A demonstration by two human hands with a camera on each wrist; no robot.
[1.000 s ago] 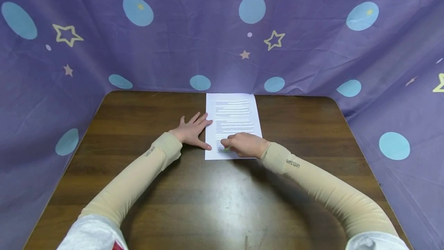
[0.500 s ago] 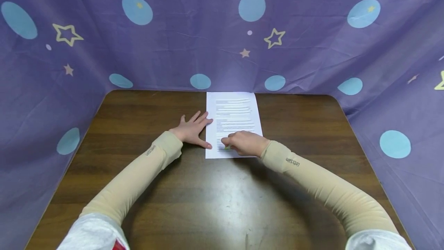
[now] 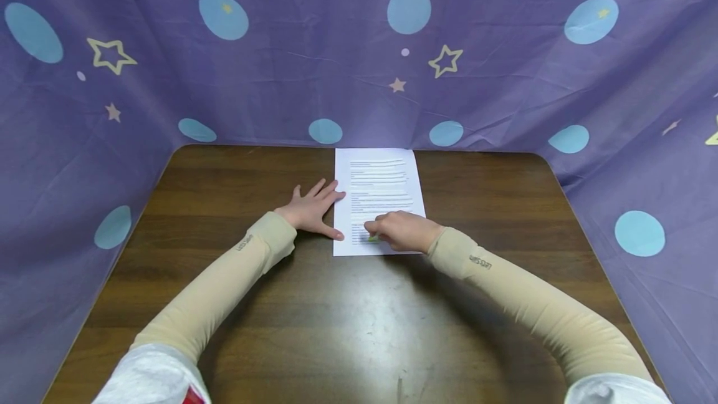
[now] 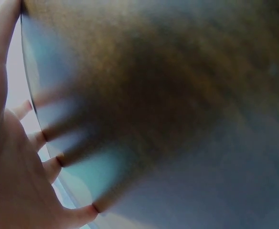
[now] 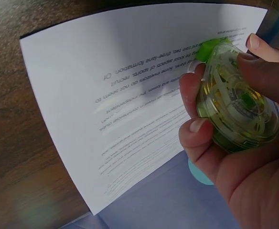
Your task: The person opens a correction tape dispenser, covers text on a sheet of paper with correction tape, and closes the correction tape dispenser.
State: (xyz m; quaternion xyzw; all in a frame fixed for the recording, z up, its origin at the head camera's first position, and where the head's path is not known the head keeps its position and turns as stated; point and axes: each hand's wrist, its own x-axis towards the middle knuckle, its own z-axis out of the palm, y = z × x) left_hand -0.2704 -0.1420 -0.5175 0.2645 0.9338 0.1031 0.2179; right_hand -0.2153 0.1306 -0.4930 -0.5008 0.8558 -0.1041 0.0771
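Note:
A printed sheet of paper (image 3: 384, 189) lies flat at the far side of the table. My right hand (image 3: 406, 231) grips a clear, green-tipped correction tape dispenser (image 5: 237, 98), pinched between thumb and curled fingers. Its green tip (image 5: 207, 49) is down at the text in the lower part of the sheet. In the right wrist view, whitish strips (image 5: 112, 128) interrupt some printed lines. My left hand (image 3: 311, 212) lies with fingers spread, partly on the wood and partly on the sheet's left edge. The left wrist view shows its palm (image 4: 20, 176) and fingertips against the surface.
The brown wooden table (image 3: 314, 323) stretches out on both sides of the paper and in front of it. A purple curtain (image 3: 291, 48) with stars and blue dots hangs along the table's back and sides.
My right hand, holding the correction tape dispenser, has slid a little to the right across the lower text. The left hand and the sheet have stayed in place.

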